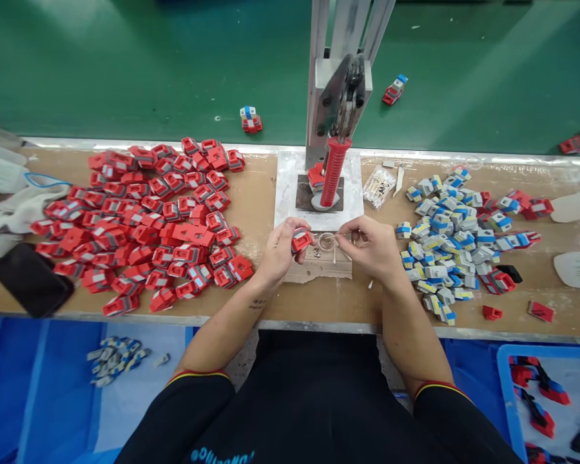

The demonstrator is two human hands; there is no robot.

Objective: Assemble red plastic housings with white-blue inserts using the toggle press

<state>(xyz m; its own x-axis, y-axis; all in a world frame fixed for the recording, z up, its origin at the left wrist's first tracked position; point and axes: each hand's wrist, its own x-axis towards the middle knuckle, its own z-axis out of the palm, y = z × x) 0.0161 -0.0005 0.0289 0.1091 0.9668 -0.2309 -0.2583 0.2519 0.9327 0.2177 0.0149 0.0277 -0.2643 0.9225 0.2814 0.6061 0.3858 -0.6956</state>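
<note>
My left hand (284, 250) is closed around a red and grey plastic part (301, 240), its hollow side facing me. Opposite it, my right hand (370, 245) pinches a thin pale stick that looks like a cotton swab, pointing toward the red part; its tip is too small to make out. Between the hands lies a small clear round dish (327, 241). Tiny metal pieces (316, 253) rest just below it on a torn cardboard sheet (314, 273). Directly beyond my hands stands a hand press with a red handle (336, 173), a red part under it.
Many red parts (140, 219) are heaped at left beside a black phone (33, 278). White, blue and yellow parts (447, 238) pile up at right. A bag of cotton swabs (379, 185) lies near the press. Behind runs a green surface (140, 84); blue bins (505, 386) stand below the table.
</note>
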